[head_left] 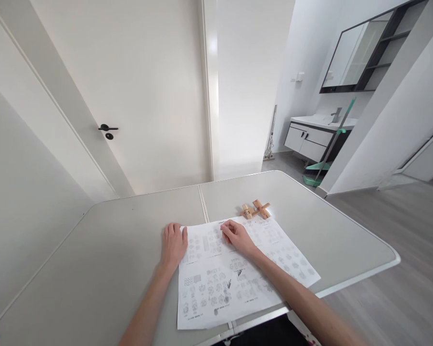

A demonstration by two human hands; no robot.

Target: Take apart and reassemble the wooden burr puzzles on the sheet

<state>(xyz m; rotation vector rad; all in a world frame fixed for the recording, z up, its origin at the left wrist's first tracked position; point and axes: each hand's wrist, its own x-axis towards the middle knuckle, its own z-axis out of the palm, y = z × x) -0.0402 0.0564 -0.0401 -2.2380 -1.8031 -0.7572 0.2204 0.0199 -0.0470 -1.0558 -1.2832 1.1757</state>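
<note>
A large printed sheet [220, 274] with rows of small grey diagrams lies unfolded across the table. My left hand [174, 244] rests palm down at its upper left edge, fingers stretched forward, partly on the paper and partly on the tabletop. Over the upper middle of the sheet, my right hand [235, 234] has its fingers curled in a pinch. Whatever is between those fingertips, if anything, is hidden. Just beyond the sheet's top edge sit small wooden puzzle pieces, a lighter cluster [247, 211] and a crossed piece [262, 209], close together and touched by neither hand.
The pale grey folding table [104, 269] has a seam down its middle and a metal rim. Behind it is a white door with a black handle [108, 128]. A washbasin cabinet [308, 139], a green dustpan [313, 180] and a mop [272, 134] stand farther right.
</note>
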